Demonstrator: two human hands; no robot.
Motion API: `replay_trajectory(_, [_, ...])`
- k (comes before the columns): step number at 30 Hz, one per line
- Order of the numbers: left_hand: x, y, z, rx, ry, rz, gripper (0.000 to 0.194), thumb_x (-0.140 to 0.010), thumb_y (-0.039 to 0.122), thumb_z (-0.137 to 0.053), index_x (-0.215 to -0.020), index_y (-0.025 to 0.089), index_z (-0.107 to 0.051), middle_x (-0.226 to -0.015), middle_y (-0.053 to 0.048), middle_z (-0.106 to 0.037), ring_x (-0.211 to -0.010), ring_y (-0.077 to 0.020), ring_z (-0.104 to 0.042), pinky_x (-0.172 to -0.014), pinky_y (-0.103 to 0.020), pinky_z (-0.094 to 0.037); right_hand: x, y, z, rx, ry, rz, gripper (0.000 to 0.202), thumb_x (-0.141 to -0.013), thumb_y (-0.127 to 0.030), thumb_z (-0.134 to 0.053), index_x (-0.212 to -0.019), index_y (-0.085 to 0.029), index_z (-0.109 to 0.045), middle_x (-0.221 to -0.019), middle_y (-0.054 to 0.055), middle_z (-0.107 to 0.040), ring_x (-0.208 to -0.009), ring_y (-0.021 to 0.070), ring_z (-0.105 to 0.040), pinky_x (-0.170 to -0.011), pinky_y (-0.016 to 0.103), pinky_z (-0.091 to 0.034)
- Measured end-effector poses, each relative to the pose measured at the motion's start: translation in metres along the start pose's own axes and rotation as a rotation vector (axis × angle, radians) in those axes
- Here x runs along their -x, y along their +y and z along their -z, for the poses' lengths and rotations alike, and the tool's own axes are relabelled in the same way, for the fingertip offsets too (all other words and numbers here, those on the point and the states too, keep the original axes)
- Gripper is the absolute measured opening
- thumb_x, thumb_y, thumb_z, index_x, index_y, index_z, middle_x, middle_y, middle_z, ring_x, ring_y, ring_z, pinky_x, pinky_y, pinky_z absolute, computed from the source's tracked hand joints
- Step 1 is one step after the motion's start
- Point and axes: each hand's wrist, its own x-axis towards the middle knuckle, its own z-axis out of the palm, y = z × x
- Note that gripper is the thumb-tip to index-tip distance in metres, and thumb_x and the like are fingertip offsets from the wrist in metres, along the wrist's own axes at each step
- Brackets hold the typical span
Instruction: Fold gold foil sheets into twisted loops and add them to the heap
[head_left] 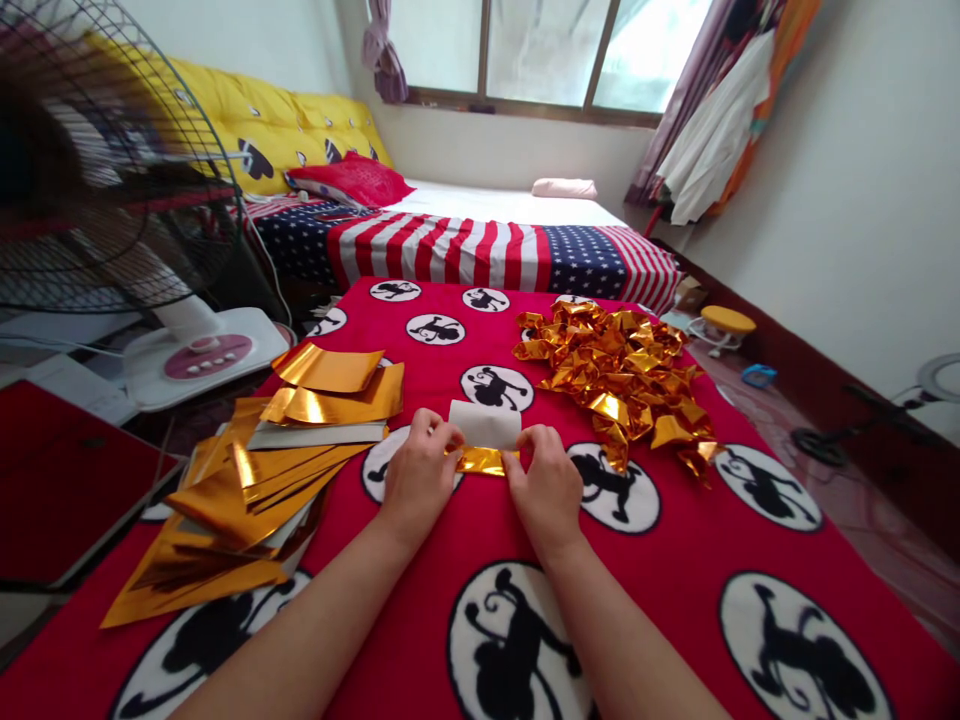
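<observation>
A gold foil paper (484,442), white on its back, lies on the red monkey-print blanket (660,560) between my hands. My left hand (418,478) pinches its left end and my right hand (546,482) pinches its right end, both pressing a fold along the gold edge. To my left a loose stack of flat gold foil sheets (247,480) is spread out. Beyond my right hand sits a heap of folded gold foil pieces (622,375).
A standing fan (112,200) and its white base (206,360) are at the left. A bed with a flag-pattern cover (480,250) and a red pillow (352,182) lies ahead. Clothes (720,120) hang at the right wall, near a small yellow stool (727,322).
</observation>
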Motion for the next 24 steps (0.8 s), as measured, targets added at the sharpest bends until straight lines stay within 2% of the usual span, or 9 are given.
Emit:
replay_trajectory(1, [0.0, 0.0, 0.001, 0.015, -0.034, -0.036, 0.013, -0.083, 0.013, -0.056, -0.087, 0.021, -0.065, -0.096, -0.004, -0.054, -0.081, -0.0161, -0.06, -0.07, -0.026, -0.046, 0.0, -0.001, 0.001, 0.009, -0.025, 0.036, 0.002, -0.084, -0.02, -0.059, -0.085, -0.021, -0.057, -0.087, 0.0, -0.059, -0.077, 0.0152, -0.057, -0.064, 0.026, -0.032])
replay_trajectory(4, [-0.002, -0.004, 0.001, 0.099, -0.13, -0.11, 0.024, -0.085, 0.008, -0.05, -0.083, 0.021, -0.07, -0.09, -0.003, -0.058, -0.077, -0.0141, -0.06, -0.07, -0.025, -0.045, 0.001, -0.002, 0.003, 0.024, -0.084, 0.099, 0.011, -0.087, -0.019, -0.055, -0.082, -0.023, -0.064, -0.085, -0.001, -0.06, -0.073, 0.0139, -0.056, -0.065, 0.026, -0.031])
replay_trajectory(6, [-0.005, -0.006, 0.0, 0.161, -0.152, -0.119, 0.026, -0.084, 0.007, -0.05, -0.082, 0.02, -0.072, -0.086, -0.003, -0.061, -0.076, -0.0139, -0.06, -0.071, -0.025, -0.046, 0.0, -0.002, 0.003, 0.009, -0.108, 0.101, 0.015, -0.089, -0.02, -0.054, -0.085, -0.025, -0.067, -0.086, -0.001, -0.061, -0.07, 0.0133, -0.056, -0.065, 0.027, -0.032])
replay_trajectory(8, [-0.007, -0.008, 0.0, 0.186, -0.151, -0.097, 0.023, -0.082, 0.008, -0.053, -0.082, 0.019, -0.073, -0.082, -0.003, -0.063, -0.075, -0.0143, -0.059, -0.07, -0.025, -0.045, 0.0, -0.001, 0.002, -0.013, -0.125, 0.093, 0.016, -0.089, -0.021, -0.054, -0.086, -0.026, -0.069, -0.087, -0.001, -0.062, -0.07, 0.0131, -0.056, -0.065, 0.027, -0.032])
replay_trajectory(11, [-0.009, -0.006, -0.001, 0.172, -0.149, -0.03, 0.01, -0.078, 0.02, -0.063, -0.08, 0.019, -0.073, -0.079, -0.003, -0.064, -0.071, -0.0152, -0.059, -0.067, -0.026, -0.044, -0.001, 0.001, 0.0, -0.034, -0.139, 0.078, 0.017, -0.089, -0.021, -0.054, -0.087, -0.027, -0.07, -0.087, -0.001, -0.063, -0.072, 0.0135, -0.058, -0.066, 0.027, -0.032])
replay_trajectory(13, [-0.009, -0.004, 0.0, 0.17, -0.171, 0.005, 0.011, -0.076, 0.027, -0.068, -0.078, 0.018, -0.073, -0.078, -0.003, -0.064, -0.07, -0.0157, -0.058, -0.067, -0.027, -0.044, -0.001, 0.002, -0.001, -0.04, -0.142, 0.066, 0.017, -0.089, -0.021, -0.054, -0.087, -0.027, -0.071, -0.087, -0.001, -0.063, -0.073, 0.0138, -0.058, -0.066, 0.027, -0.032])
replay_trajectory(20, [-0.012, -0.002, 0.008, 0.158, -0.224, 0.014, 0.011, -0.074, 0.018, -0.066, -0.081, 0.018, -0.075, -0.075, -0.003, -0.063, -0.068, -0.0148, -0.057, -0.065, -0.027, -0.043, -0.002, -0.008, 0.004, -0.023, -0.149, 0.009, 0.023, -0.087, -0.015, -0.05, -0.085, -0.025, -0.071, -0.087, 0.001, -0.065, -0.079, 0.0159, -0.06, -0.07, 0.029, -0.031])
replay_trajectory(22, [-0.012, -0.002, 0.008, 0.161, -0.221, 0.006, 0.012, -0.074, 0.017, -0.065, -0.08, 0.018, -0.075, -0.074, -0.003, -0.063, -0.067, -0.0145, -0.056, -0.065, -0.026, -0.042, -0.001, -0.014, 0.004, 0.021, -0.142, -0.008, 0.017, -0.088, -0.024, -0.052, -0.084, -0.023, -0.069, -0.087, 0.002, -0.064, -0.08, 0.0181, -0.059, -0.07, 0.031, -0.031])
replay_trajectory(24, [-0.012, -0.003, 0.008, 0.166, -0.217, -0.002, 0.012, -0.075, 0.015, -0.064, -0.08, 0.018, -0.075, -0.074, -0.003, -0.063, -0.067, -0.0144, -0.056, -0.064, -0.026, -0.042, 0.001, -0.02, 0.003, 0.079, -0.115, -0.01, 0.024, -0.087, -0.042, -0.057, -0.086, -0.02, -0.067, -0.087, 0.005, -0.062, -0.082, 0.0216, -0.058, -0.071, 0.033, -0.031])
